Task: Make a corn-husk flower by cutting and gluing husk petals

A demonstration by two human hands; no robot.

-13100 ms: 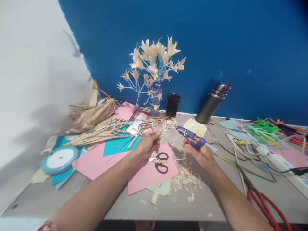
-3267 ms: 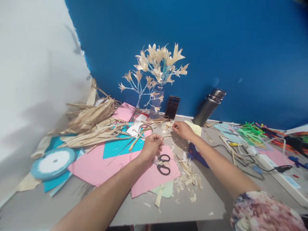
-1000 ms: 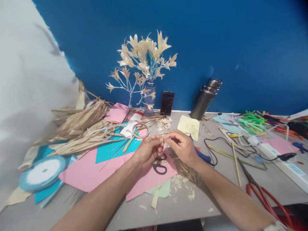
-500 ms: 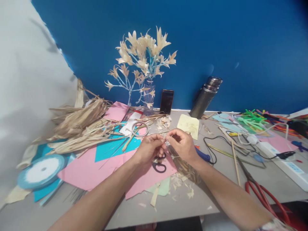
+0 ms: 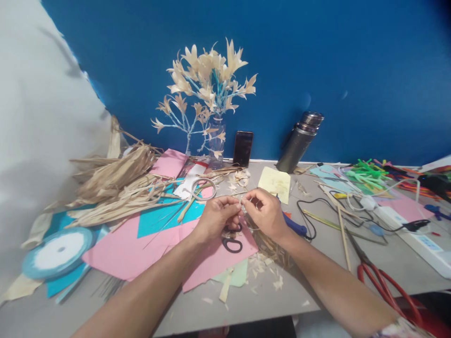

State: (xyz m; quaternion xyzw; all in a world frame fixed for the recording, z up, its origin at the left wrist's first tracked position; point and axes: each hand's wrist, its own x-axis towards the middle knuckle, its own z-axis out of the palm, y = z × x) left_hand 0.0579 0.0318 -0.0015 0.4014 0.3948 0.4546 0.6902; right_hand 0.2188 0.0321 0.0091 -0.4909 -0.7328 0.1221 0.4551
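My left hand (image 5: 215, 218) and my right hand (image 5: 267, 213) meet over the pink paper (image 5: 141, 244), fingertips pinched together on a small pale husk piece (image 5: 241, 202). Black-handled scissors (image 5: 231, 239) lie just under the left hand. The blue glue gun (image 5: 295, 227) rests on the table behind my right wrist, partly hidden. Husk scraps (image 5: 268, 263) litter the table below my hands.
Dried husks (image 5: 123, 180) are piled at the left, beside a ribbon spool (image 5: 56, 246). A vase of husk flowers (image 5: 211, 94), a phone (image 5: 243, 148) and a metal flask (image 5: 299, 141) stand by the blue wall. Red-handled shears (image 5: 384, 286), cables and a power strip (image 5: 416, 237) lie right.
Over the last second both hands stay pinched together on the small piece with only slight finger shifts. Earlier, my right hand put the glue gun down and fetched a piece from the far scraps.
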